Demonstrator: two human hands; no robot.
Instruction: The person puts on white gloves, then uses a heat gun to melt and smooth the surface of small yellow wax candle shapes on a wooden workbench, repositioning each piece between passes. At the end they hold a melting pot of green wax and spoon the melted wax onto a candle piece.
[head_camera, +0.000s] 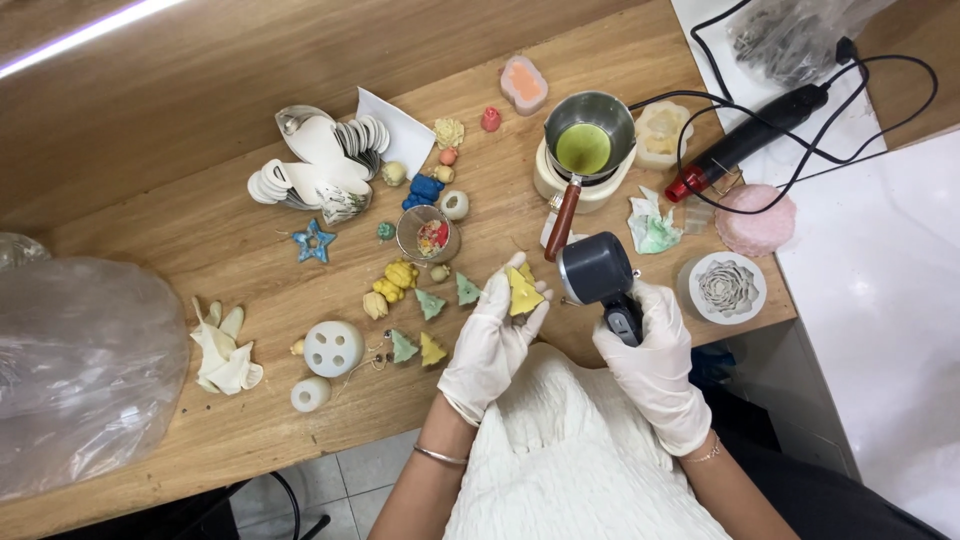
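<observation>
Our left fingers (520, 272) are pinching a yellow tree-shaped wax piece (523, 293) above the tabletop (200, 240) edge; our right hand (655, 355) is gripping a dark heat gun (600, 275), its nozzle sitting just beside the piece; a small pot of green wax (587, 145) is standing behind.

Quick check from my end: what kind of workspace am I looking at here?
Probably a small candle or wax-craft bench: a melting pot of green wax on a warmer, small tree-shaped wax figures on the wooden table, and a grey heat gun in the right hand.
</observation>
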